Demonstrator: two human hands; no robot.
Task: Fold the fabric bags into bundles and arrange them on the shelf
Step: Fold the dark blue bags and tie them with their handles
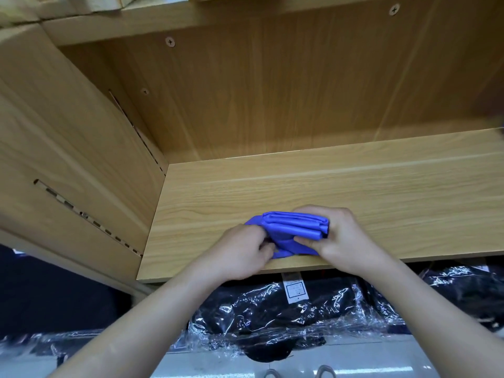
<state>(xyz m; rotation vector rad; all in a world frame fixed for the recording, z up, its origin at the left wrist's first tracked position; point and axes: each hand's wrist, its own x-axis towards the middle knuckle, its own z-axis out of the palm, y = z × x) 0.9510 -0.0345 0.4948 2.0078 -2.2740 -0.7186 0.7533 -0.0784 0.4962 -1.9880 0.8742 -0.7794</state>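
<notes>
A blue fabric bag (293, 230), folded into a thick bundle, lies on the wooden shelf board (354, 192) close to its front edge. My left hand (242, 249) grips the bundle's left end with curled fingers. From the right, my right hand (338, 238) holds the other end, thumb pressed on the folded layers and fingers wrapped round the far side. The underside of the bundle is hidden by both hands.
The shelf compartment has a wooden side panel (90, 165) on the left with slotted rails and a wooden back wall (272, 99). Below the shelf lie dark garments in clear plastic wrap (272, 309). Another board (191, 20) runs overhead.
</notes>
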